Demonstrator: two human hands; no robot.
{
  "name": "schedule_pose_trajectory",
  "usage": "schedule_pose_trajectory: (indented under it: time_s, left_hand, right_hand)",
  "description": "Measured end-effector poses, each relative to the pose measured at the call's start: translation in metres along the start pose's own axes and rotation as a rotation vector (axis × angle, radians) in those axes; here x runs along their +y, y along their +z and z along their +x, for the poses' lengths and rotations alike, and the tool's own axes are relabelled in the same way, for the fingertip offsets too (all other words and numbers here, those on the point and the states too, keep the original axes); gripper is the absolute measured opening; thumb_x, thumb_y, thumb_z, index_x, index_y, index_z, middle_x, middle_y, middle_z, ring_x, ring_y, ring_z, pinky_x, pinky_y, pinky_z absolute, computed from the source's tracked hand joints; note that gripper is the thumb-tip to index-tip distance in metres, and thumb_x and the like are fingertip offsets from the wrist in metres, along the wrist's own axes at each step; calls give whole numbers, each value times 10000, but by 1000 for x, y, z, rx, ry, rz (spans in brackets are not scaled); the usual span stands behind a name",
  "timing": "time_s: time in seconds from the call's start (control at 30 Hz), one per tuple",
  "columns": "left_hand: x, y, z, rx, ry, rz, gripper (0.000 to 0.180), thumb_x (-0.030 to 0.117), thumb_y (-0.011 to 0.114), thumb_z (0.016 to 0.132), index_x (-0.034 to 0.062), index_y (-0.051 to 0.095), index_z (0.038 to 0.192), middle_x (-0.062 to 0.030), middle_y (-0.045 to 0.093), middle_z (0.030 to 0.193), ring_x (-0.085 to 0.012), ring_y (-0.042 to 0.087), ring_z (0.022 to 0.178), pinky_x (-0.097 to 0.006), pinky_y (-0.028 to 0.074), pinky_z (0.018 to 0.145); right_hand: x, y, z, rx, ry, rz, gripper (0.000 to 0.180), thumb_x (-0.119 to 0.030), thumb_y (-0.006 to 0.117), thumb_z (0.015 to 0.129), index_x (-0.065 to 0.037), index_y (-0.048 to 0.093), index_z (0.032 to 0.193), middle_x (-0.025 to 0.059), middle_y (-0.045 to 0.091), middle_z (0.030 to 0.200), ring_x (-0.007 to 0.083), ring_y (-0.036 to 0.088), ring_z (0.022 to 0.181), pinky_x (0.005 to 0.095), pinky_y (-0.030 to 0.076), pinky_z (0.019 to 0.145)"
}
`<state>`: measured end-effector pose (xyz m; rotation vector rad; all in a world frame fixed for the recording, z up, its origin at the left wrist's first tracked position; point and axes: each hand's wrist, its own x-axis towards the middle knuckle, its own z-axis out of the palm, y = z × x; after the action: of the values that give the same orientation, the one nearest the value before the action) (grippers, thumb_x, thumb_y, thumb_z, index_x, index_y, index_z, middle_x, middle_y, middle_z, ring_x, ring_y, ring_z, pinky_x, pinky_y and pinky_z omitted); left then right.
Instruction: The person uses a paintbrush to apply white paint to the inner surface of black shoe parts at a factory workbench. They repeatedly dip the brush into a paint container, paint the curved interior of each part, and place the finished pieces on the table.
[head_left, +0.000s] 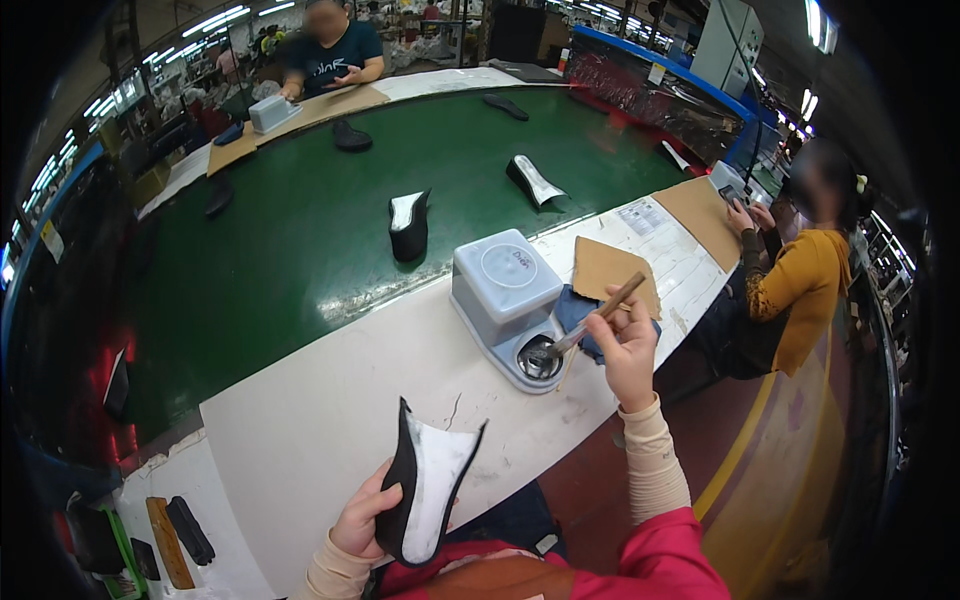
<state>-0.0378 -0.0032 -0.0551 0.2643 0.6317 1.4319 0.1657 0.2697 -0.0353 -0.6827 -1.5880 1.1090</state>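
My left hand [360, 515] is closed round the edge of a black shoe sole [432, 490] with a white upper face, tilted up over the near edge of the table. My right hand [628, 352] pinches the wooden handle of a brush [627, 290]. The brush's bristles reach into the round dark well [540, 357] at the front of a pale blue-grey plastic glue pot [507, 285]. Beside the pot, partly behind my right hand, lie a dark blue cloth [577, 308] and a piece of brown cardboard [612, 268].
Beyond the white tabletop [330, 420] runs a green conveyor belt [290, 280] carrying several soles, among them one black-and-white sole [409, 226] and another [535, 182]. A person in yellow [805, 275] stands at right, another person [335, 55] across the belt. Tools [170, 540] lie lower left.
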Motion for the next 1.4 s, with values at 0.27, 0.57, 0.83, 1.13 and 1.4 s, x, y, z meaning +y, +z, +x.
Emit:
schedule_pose_trajectory:
  time_s: [0.27,0.57,0.83,1.13,1.4]
  left_hand:
    - [-1,6,-3,69,-9,6,666,177,550,826,-11,232,1381,-262,474,1228,-443,561,1024,-514,491,864]
    - [5,5,-4,16,-62,-2,651,106,526,856,-26,218,1414,-121,436,1340,-184,481,1174,-293,366,999]
    - [8,21,-7,44,23,217,753,66,519,777,8,164,1438,-142,352,1403,-216,423,1238,-311,323,1035]
    - [-4,42,-9,-97,83,406,772,28,514,810,22,91,1455,-96,229,1472,-159,264,1320,-276,171,1075]
    - [-5,50,-23,-160,124,476,737,39,497,838,-19,78,1442,-123,173,1492,-183,184,1364,-297,126,1094]
  right_hand:
    - [-2,15,1,-131,-84,-261,361,-60,649,817,52,495,1123,45,605,716,64,513,625,198,396,592]
    - [4,17,3,-190,-29,-258,359,-50,637,826,59,489,1135,32,595,704,49,494,614,192,386,567]
    - [-9,4,-3,-163,547,419,329,-82,569,882,37,464,1170,50,588,843,92,515,751,216,388,676]
    - [-83,52,-87,-98,-265,202,527,-71,641,839,-23,330,1261,139,644,870,149,560,741,256,374,735]
    - [-100,53,-100,-288,-640,-184,624,-74,706,787,-97,303,1262,94,672,864,149,619,685,319,317,725]
